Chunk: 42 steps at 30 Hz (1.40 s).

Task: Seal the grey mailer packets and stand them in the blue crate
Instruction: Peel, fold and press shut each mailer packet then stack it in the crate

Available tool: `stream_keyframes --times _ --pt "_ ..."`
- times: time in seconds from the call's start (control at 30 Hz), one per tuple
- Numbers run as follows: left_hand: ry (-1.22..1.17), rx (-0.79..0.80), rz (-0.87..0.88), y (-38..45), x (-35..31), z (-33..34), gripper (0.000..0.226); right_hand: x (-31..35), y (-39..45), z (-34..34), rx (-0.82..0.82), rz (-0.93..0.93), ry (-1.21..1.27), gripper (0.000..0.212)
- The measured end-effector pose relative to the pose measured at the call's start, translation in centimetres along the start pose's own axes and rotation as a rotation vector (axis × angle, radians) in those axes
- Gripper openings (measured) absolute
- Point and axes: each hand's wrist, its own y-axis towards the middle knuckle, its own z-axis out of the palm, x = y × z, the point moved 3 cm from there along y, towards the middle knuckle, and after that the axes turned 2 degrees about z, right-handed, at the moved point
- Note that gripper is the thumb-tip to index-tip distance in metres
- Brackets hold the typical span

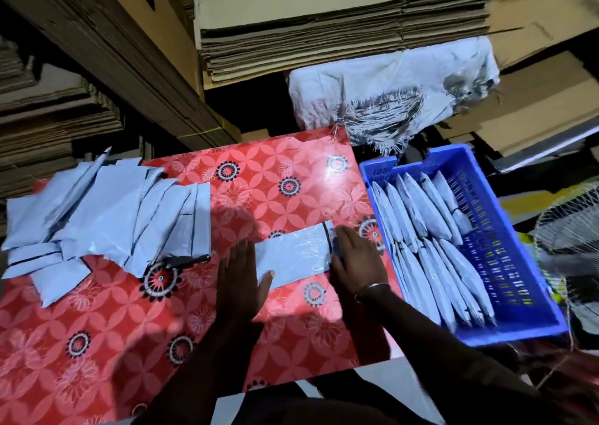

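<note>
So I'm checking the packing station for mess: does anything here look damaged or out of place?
Yes. The white woven sack behind the table is torn, with frayed threads hanging over the red tablecloth. The unsealed mailers lie in a loose heap.

The bench (285, 178) has a red flowery cover. A pile of grey packets (107, 217) lies at its left, one packet (293, 257) nearer right.

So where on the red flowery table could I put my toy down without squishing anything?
The near-left part of the red flowered tablecloth is bare, bordered by the pile of grey mailer packets above and the left hand to its right. The far strip by the torn white sack is bare too. The middle is crowded: both hands press one grey packet. The blue plastic crate is nearly full.
</note>
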Motion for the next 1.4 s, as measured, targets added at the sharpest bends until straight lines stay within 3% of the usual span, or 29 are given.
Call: stream_keyframes --times 0.07,0.13,0.23,0.4,0.5,0.67,0.83,0.93,1.0,1.07,1.13,1.23,1.33,1.4 --pt "0.010 -0.017 0.071 1.2 -1.1 -0.6 0.083 1.4 -1.2 -0.5 -0.090 -0.018 0.069 0.043" --pt "0.018 -0.016 0.115 2.1 -2.0 -0.7 0.084 2.7 -2.3 -0.1 -0.052 -0.003 0.118 0.036" --pt "0.039 0.011 0.119 3.1 -3.0 -0.6 0.081 3.4 -3.5 1.2 0.077 0.013 0.147 0.040" --pt "0.038 0.078 0.067 4.0 -3.4 -0.4 0.066 3.0 -4.2 1.9 0.101 0.029 0.199 0.041" --pt "-0.122 0.175 0.028 4.4 -3.4 -0.9 0.043 2.4 -4.2 1.9 0.099 0.079 0.295 0.042" --pt "-0.376 0.323 -0.081 5.0 -5.4 -1.6 0.053 1.7 -4.6 1.5 0.084 0.126 0.449 0.046" --pt "-1.015 0.500 -0.254 4.7 -10.3 -2.0 0.056 0.3 -5.1 1.0 0.081 0.205 0.646 0.053" --pt "-1.073 0.631 -0.310 4.9 -14.4 -2.8 0.022 -1.3 -5.6 0.9 0.063 0.222 0.730 0.058" --pt "-1.072 0.612 -0.398 5.7 -16.0 -3.1 0.027 -2.2 -5.9 -0.3 0.015 0.254 0.777 0.060" --pt "-1.182 0.697 -0.384 6.3 -18.6 -3.1 0.030 -3.3 -6.2 -2.4 -0.089 0.257 0.799 0.055" --pt "-1.347 0.732 -0.303 6.8 -21.5 -2.5 0.041 -4.8 -7.0 -4.9 -0.161 0.281 0.745 0.059" --pt "-1.403 0.587 -0.293 7.9 -26.5 -0.7 0.060 -7.6 -8.5 -8.0 -0.154 0.289 0.493 0.080" --pt "-1.424 0.540 -0.353 7.9 -32.4 1.7 0.045 -10.5 -10.0 -9.4 -0.079 0.265 0.163 0.099" --pt "-1.396 0.561 -0.407 7.8 -35.7 3.8 0.035 -12.5 -10.9 -9.3 -0.043 0.305 0.053 0.096"
